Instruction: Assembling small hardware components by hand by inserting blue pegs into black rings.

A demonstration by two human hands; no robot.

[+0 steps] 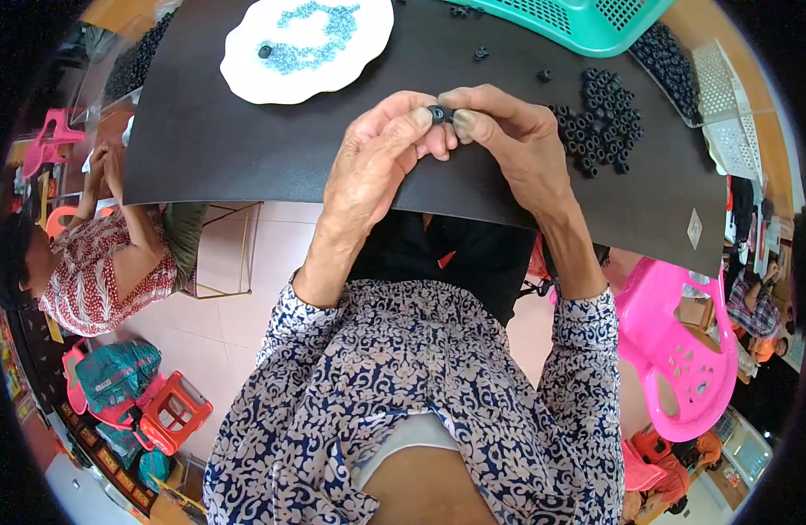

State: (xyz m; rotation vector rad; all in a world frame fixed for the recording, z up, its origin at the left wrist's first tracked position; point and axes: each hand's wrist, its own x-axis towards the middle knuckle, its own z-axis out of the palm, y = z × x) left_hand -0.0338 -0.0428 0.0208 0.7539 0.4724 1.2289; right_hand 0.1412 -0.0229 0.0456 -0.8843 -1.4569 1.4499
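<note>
Between my two hands, above the near part of the dark table [245, 166], is a small black ring-shaped part [439, 114] with a pale bluish centre. My left hand [381, 149] pinches it between thumb and fingers from the left. From the right, the thumb and forefinger of my right hand [512, 140] close at its edge; whether they hold a second tiny piece is hidden. Beyond my left hand lies a white wavy-edged plate [245, 74] with many tiny bluish pieces and one black part [265, 52]. A pile of small black ring parts [600, 122] lies right of my right hand.
A green perforated basket [586, 39] stands at the far edge. Loose black parts [481, 53] lie near it. More black parts [669, 70] fill a container beside a white basket [726, 105]. Pink chair [683, 350] at right; another person [114, 262] sits at left.
</note>
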